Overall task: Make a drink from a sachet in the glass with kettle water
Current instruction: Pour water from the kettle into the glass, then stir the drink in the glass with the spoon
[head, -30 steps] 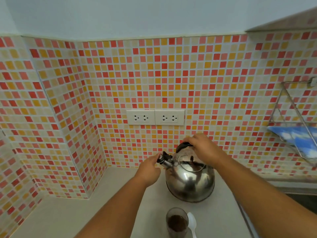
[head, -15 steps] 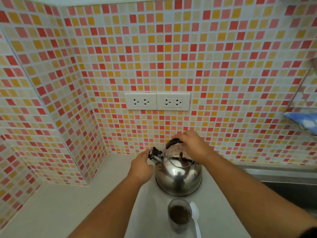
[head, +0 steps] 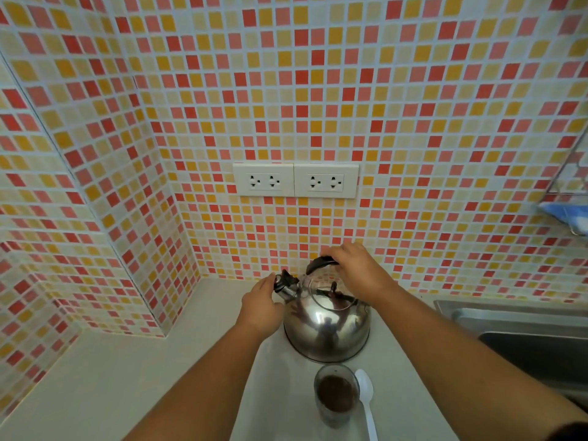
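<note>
A shiny steel kettle (head: 327,329) stands on the pale counter near the tiled back wall. My right hand (head: 356,268) is closed over its black top handle. My left hand (head: 262,305) rests at the kettle's spout, fingers on the black spout cap (head: 286,281). In front of the kettle stands a clear glass (head: 336,394) with dark brown powder in its bottom. A white plastic spoon (head: 366,399) lies on the counter right beside the glass. No sachet is in view.
A steel sink (head: 521,332) sits to the right of the kettle. A wire rack holding a blue cloth (head: 569,214) hangs on the right wall. Two white double sockets (head: 296,181) are on the back wall above the kettle. The tiled wall forms a corner at left.
The view has tilted down and moved closer to the wall. Both hands have stayed on the kettle, which has not left the counter.
</note>
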